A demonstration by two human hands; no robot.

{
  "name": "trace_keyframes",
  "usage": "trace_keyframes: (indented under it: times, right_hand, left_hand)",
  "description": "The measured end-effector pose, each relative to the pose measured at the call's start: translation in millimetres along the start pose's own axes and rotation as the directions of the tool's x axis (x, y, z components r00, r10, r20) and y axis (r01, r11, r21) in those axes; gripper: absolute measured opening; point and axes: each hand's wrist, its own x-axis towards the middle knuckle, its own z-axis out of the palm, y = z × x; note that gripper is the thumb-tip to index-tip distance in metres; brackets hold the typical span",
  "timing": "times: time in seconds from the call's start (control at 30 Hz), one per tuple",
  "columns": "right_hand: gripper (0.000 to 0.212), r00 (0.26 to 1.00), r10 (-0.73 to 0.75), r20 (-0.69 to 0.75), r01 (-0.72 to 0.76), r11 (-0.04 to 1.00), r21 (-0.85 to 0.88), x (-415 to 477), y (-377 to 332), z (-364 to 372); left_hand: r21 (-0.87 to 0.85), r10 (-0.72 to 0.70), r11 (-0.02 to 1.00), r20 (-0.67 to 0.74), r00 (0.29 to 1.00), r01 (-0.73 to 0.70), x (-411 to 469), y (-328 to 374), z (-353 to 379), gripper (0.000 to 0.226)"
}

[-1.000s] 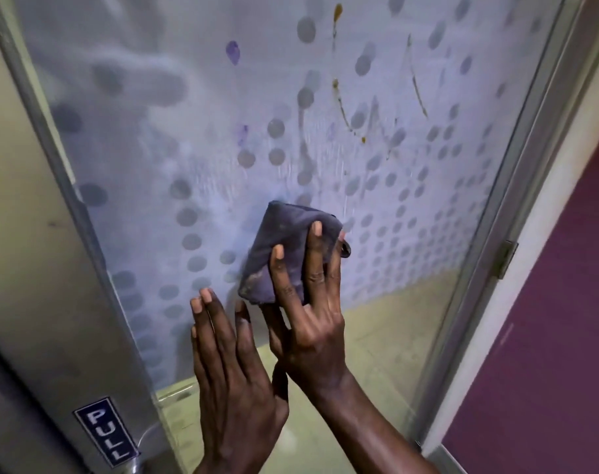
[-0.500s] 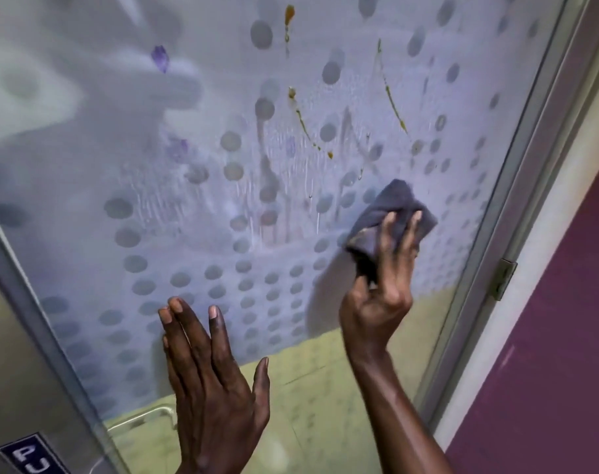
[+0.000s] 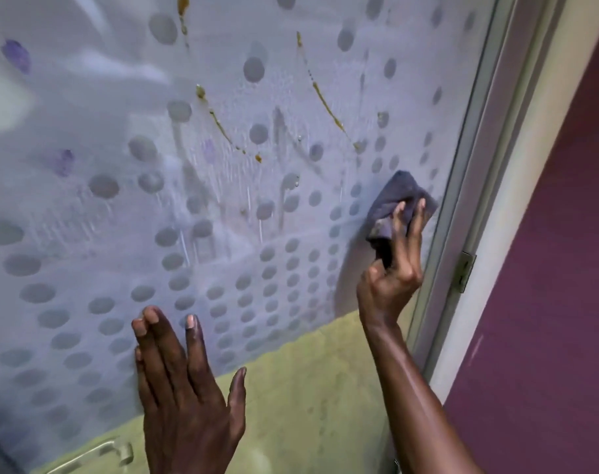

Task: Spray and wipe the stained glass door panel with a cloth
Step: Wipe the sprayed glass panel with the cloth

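The frosted glass door panel (image 3: 222, 268) with grey dots fills the view. Brown streaks (image 3: 325, 100) and purple smudges (image 3: 16, 56) mark its upper part, and wet drips run down the middle. My right hand (image 3: 393, 268) presses a folded grey-purple cloth (image 3: 393, 200) against the glass close to the right frame. My left hand (image 3: 185, 395) lies flat on the lower glass with its fingers spread and nothing in it. No spray bottle is in view.
The metal door frame (image 3: 475, 165) runs down the right side with a hinge (image 3: 463, 271) on it. Beyond it are a cream jamb and a maroon wall (image 3: 557, 268). A yellow-green floor (image 3: 308, 388) shows through the clear lower glass.
My right hand has swept the cloth from the middle of the panel rightwards and up to the frame. The view has shifted right, so the PULL sign is out of sight. My left hand stays flat.
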Motion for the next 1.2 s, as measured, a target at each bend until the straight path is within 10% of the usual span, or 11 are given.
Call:
trace_keyframes:
  times: [0.3, 0.6, 0.87, 1.03, 1.2]
  right_hand:
    - [0.092, 0.836, -0.456, 0.304, 0.509, 0.852, -0.122, -46, -8, -11]
    - [0.093, 0.989, 0.104, -0.101, -0.103, 0.995, 0.012, 45, 28, -13]
    - [0.105, 0.821, -0.46, 0.339, 0.511, 0.856, -0.076, -49, 13, -21]
    - [0.102, 0.989, -0.142, 0.052, 0.148, 0.98, -0.135, 47, 47, -21]
    - [0.093, 0.994, 0.061, -0.094, -0.052, 0.995, 0.09, 79, 42, -9]
  left_hand:
    - [-0.101, 0.153, 0.984, 0.078, 0.985, -0.145, 8, 51, 9, 0.11]
    - [-0.034, 0.141, 0.99, 0.078, 0.987, -0.139, 10, 46, 25, 0.098]
    - [-0.001, 0.045, 0.999, 0.019, 0.999, -0.045, 8, 66, 39, 0.108]
    - [0.036, 0.076, 0.997, -0.011, 0.997, -0.076, 7, 57, 46, 0.107]
    - [0.046, 0.069, 0.997, -0.011, 0.998, -0.068, 5, 57, 49, 0.108]
